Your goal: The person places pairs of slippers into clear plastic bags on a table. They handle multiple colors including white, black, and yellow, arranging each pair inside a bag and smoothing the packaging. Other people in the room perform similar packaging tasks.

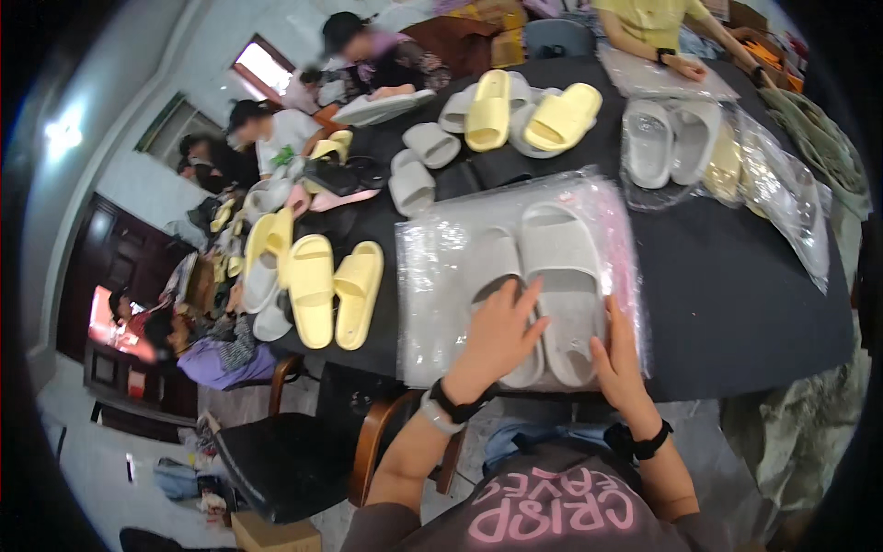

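A pair of grey slide slippers (570,317) lies side by side, toes pointing away from me, on a stack of clear plastic bags (428,276) at the table's near edge. My left hand (501,333) rests over the left slipper with its fingers spread, the fingertips reaching between the two straps. Along the outer edge of the right slipper lies my right hand (621,359), its fingers stretched out and the thumb apart, next to the sole. Part of the left slipper is hidden under my left hand.
Yellow slippers (313,290) stand to the left, with more yellow and grey pairs (490,110) farther back on the black table (745,304). Bagged grey slippers (648,143) lie at the far right. A co-worker's hand (685,66) rests across the table. A black chair (285,451) stands at lower left.
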`<state>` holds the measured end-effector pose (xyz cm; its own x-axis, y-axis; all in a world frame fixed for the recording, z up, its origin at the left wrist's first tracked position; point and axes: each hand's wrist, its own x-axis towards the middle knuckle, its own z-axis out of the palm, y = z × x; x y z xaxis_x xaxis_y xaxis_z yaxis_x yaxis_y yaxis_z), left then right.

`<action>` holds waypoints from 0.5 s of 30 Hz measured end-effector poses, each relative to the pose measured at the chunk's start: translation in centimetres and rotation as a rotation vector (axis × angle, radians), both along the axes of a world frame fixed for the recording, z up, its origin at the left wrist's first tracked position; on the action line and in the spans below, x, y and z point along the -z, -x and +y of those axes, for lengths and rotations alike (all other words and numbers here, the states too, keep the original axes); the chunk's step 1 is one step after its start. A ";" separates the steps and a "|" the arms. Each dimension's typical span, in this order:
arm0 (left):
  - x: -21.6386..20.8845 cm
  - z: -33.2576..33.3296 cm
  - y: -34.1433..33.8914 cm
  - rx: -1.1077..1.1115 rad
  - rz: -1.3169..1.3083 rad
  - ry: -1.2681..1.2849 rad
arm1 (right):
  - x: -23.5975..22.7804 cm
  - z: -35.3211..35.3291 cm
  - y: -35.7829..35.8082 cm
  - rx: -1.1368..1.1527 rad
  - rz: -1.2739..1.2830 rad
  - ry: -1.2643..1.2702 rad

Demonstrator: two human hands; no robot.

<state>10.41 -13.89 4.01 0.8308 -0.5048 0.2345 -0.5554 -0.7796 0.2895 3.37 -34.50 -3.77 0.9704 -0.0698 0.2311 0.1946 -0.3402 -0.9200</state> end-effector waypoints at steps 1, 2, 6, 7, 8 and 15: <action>0.0 -0.8 -0.6 -0.003 -0.006 -0.028 | 0.3 -0.2 0.1 0.004 -0.024 0.022; 0.0 -1.1 -1.0 -0.008 -0.010 -0.056 | 0.6 -0.2 0.1 0.006 -0.048 0.044; 0.7 -0.2 -1.1 -0.036 -0.046 -0.019 | 0.9 -0.6 0.2 -0.006 -0.055 0.056; 0.6 0.4 -0.9 -0.057 -0.048 -0.009 | 0.9 -0.6 0.2 -0.020 -0.037 0.014; 0.5 1.2 -0.8 -0.078 -0.051 0.000 | 0.9 -0.5 0.2 -0.018 -0.037 0.039; -3.2 12.7 -0.8 -0.334 -0.014 0.155 | 0.2 -0.6 0.4 -0.028 -0.031 0.139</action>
<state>11.23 -1.22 7.23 0.9400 -0.1634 0.2996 -0.2821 -0.8661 0.4127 3.01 -35.12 -3.97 0.9637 -0.0076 0.2668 0.2338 -0.4580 -0.8577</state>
